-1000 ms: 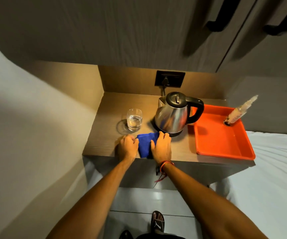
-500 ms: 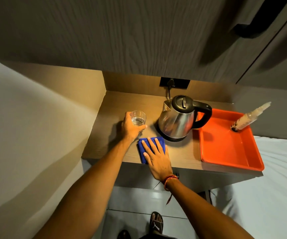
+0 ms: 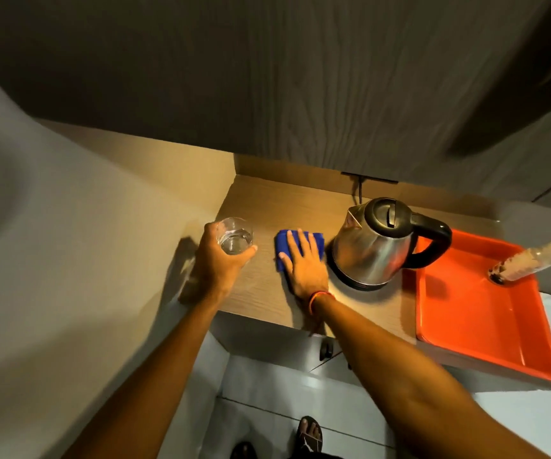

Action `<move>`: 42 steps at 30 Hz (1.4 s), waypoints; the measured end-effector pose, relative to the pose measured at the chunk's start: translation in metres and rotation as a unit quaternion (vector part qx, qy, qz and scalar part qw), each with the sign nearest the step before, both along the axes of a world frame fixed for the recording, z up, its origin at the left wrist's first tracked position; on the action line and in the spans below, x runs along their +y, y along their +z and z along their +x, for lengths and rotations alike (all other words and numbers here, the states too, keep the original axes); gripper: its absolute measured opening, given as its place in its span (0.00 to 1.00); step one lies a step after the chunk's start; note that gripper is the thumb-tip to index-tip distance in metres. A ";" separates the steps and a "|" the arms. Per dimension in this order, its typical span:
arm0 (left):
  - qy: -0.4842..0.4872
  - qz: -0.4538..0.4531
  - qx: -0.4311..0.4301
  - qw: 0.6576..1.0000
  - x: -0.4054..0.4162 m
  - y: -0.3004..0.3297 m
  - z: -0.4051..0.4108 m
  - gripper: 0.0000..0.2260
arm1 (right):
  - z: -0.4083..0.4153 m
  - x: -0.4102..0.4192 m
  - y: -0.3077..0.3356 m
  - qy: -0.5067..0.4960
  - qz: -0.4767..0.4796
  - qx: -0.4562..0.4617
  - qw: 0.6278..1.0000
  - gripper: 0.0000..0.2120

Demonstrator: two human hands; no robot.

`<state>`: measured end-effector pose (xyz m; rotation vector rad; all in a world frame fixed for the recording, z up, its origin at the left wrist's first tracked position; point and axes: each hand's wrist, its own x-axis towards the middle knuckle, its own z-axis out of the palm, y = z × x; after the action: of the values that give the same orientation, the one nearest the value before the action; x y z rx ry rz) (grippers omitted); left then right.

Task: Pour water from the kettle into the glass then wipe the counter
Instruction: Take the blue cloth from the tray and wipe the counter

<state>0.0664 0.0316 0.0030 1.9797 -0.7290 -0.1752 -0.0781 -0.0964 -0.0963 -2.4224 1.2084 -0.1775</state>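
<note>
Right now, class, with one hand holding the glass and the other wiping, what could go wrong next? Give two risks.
1. The left hand holds the glass with water in it, near the counter's left edge; a tilt or bump could spill water onto the wiped surface or the floor.
2. The right hand presses the blue cloth close beside the kettle; a wider stroke might knock it on its base.
</note>
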 end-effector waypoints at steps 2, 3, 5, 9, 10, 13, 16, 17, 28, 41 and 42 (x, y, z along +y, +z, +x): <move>0.014 0.002 -0.022 1.000 0.015 0.009 0.005 0.36 | 0.013 -0.019 0.000 -0.006 0.013 0.004 1.000 0.30; 0.015 -0.005 -0.030 0.999 0.020 0.014 0.006 0.36 | 0.017 -0.026 -0.001 -0.003 0.002 0.017 1.000 0.29; 0.031 -0.012 -0.048 0.998 0.036 0.019 0.015 0.35 | 0.036 -0.025 0.002 0.031 -0.017 0.050 0.998 0.29; 0.041 -0.017 -0.057 0.997 0.053 0.022 0.028 0.33 | 0.066 0.020 0.014 0.144 -0.019 0.055 0.988 0.28; 0.031 -0.016 -0.060 0.998 0.055 0.024 0.028 0.33 | 0.067 0.037 0.012 0.177 -0.039 0.052 0.982 0.28; 0.029 -0.002 -0.063 0.998 0.051 0.020 0.031 0.32 | 0.061 0.072 0.003 0.252 -0.056 0.056 0.965 0.28; 0.004 0.012 -0.047 0.999 0.038 0.021 0.020 0.32 | 0.025 0.078 0.006 0.247 -0.072 0.043 0.965 0.29; -0.010 0.010 -0.037 0.999 0.033 0.019 0.014 0.33 | 0.010 0.077 0.009 0.236 -0.077 0.041 0.968 0.29; -0.137 0.054 0.089 0.985 -0.023 0.000 -0.051 0.34 | -0.109 0.089 0.007 0.028 -0.082 0.058 0.995 0.30; -0.147 0.093 0.160 0.972 -0.052 -0.028 -0.070 0.43 | -0.125 0.086 0.020 -0.056 -0.036 -0.023 0.998 0.25; -0.125 0.104 0.157 0.974 -0.049 -0.033 -0.072 0.48 | -0.125 0.084 0.022 -0.081 -0.030 -0.050 0.995 0.22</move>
<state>-0.0060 -0.0170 -0.0305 1.9859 -0.7721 -0.7254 -0.2036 -0.0121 -0.0745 -2.3350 1.3707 -0.3847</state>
